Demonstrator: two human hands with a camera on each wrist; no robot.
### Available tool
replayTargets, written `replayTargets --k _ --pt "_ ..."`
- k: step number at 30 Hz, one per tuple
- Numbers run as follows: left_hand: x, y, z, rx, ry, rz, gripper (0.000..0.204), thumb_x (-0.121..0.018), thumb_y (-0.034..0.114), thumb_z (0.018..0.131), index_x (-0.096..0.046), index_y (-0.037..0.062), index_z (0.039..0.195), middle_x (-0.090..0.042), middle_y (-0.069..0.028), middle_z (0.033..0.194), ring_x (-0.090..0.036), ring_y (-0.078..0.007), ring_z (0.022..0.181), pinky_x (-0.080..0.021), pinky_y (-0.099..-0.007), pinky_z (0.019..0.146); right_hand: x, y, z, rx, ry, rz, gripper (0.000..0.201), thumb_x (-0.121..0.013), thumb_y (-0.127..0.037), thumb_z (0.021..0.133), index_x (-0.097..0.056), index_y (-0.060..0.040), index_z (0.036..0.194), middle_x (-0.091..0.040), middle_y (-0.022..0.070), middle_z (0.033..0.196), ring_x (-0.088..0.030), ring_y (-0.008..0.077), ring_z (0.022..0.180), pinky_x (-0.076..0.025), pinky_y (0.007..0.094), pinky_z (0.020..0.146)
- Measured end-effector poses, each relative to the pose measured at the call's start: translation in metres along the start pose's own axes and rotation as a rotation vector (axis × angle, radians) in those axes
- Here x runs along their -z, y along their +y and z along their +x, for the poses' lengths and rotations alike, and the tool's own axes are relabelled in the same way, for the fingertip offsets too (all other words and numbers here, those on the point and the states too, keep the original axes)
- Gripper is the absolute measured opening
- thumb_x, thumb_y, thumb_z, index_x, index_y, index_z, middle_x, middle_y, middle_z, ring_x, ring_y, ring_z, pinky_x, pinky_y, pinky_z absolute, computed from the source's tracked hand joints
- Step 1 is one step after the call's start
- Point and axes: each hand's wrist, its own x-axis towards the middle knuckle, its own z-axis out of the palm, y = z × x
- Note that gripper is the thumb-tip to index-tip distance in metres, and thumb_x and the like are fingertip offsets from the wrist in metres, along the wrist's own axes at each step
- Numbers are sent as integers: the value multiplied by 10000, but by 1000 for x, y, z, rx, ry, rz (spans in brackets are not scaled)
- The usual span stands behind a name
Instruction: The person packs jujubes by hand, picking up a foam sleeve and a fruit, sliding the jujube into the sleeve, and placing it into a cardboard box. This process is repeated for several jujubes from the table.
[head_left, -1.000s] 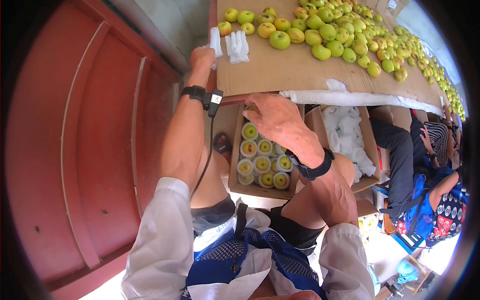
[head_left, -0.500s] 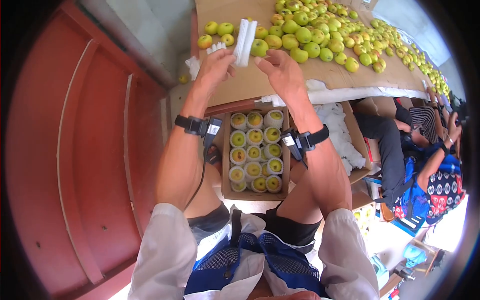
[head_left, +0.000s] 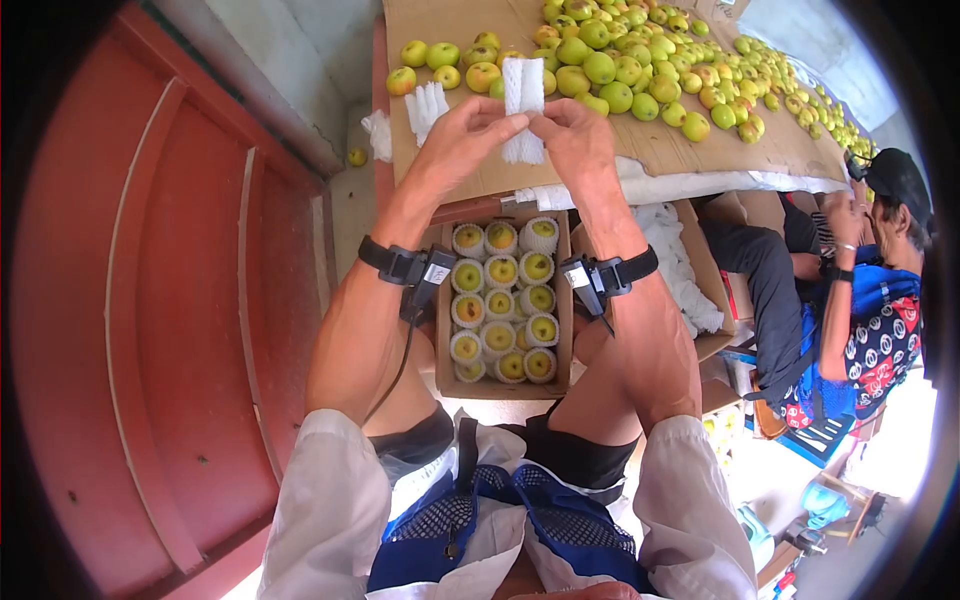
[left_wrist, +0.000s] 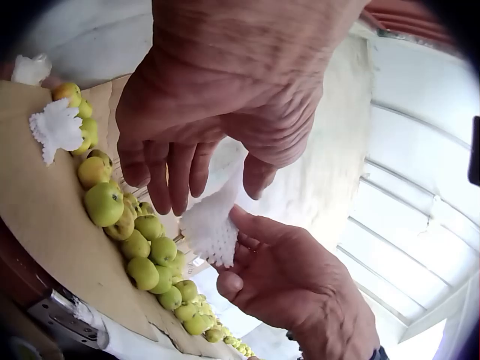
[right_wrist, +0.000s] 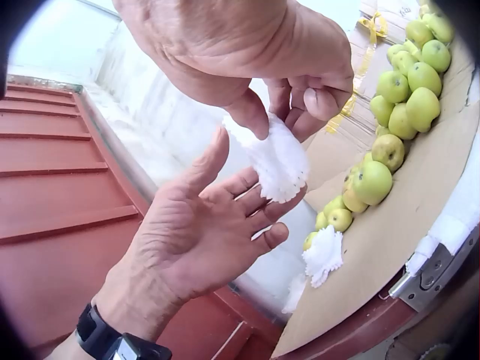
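Over the table's near edge, a white foam fruit net (head_left: 524, 85) stands between my two hands in the head view. My right hand (head_left: 582, 150) pinches it between thumb and fingers, which the left wrist view shows at the net's lower part (left_wrist: 214, 229). My left hand (head_left: 455, 150) is at its other side; in the right wrist view its palm (right_wrist: 199, 244) is turned up, the fingers extended behind the net and the thumb apart from them. More foam nets (head_left: 427, 108) lie on the cardboard-covered table (head_left: 470, 165), left of the hands.
Loose green-yellow apples (head_left: 600, 68) spread across the table. Below, between the knees, a cardboard box (head_left: 440, 340) holds apples in foam nets. Another box with white foam (head_left: 665, 240) stands to its right. A red door (head_left: 150, 300) is at left, another person (head_left: 860, 310) at right.
My left hand has moved right from the table's left edge with a foam net. My right hand has risen from over the box and taken hold of the net.
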Motion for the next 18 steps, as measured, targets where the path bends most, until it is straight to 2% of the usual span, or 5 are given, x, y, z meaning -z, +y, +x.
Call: replayTargets --k 3,6,9,18 --pt "1 -3 4 38 17 78 364 -686 322 954 -685 34 1177 -659 11 1012 -552 -70 905 -432 -260 764 1 1 -3 -13 -62 5 386 -723 -265 882 -701 64 1083 -746 160 951 -695 224 858 -529 354 783" --pt "6 -9 7 39 -10 21 340 -681 297 962 -687 40 1183 -666 22 1017 -546 -66 895 -432 -254 769 2 4 -2 -35 -49 16 403 -704 -264 902 -694 62 1138 -741 169 1007 -688 227 916 -522 340 819" --pt "9 -12 6 110 -29 -67 309 -671 270 971 -689 50 1185 -674 27 1028 -555 -65 881 -444 -248 769 8 -1 -5 -99 -63 100 418 -684 -264 922 -683 62 1184 -734 167 1046 -678 222 961 -512 327 849" --pt "9 -12 5 216 -76 -359 289 -683 192 963 -680 26 1200 -706 -24 1106 -642 -103 956 -504 -274 862 19 -14 -11 -189 -127 143 365 -665 -238 940 -698 69 1135 -726 106 978 -645 173 901 -499 311 807"
